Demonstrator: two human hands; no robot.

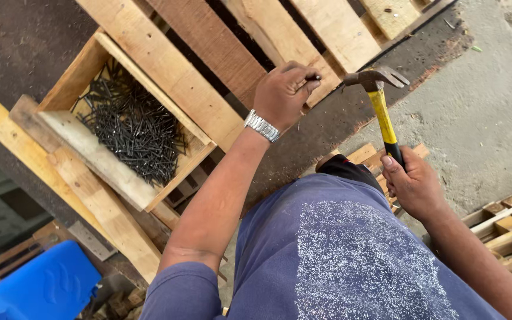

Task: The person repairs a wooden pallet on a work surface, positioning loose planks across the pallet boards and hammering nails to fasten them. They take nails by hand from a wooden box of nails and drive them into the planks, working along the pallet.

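pallet (208,53): rough bare wood
nails (131,127): dark matt metal
hammer (380,101): dull metal head, glossy yellow handle, probably plastic
wristwatch (262,125): shiny metal band

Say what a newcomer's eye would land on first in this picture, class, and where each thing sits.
First the hammer, yellow-handled, gripped in the right hand at centre right, its claw head raised by the pallet. Next the left hand, wearing a metal watch, pinching a nail against a slat. At left, a wooden box full of dark nails.
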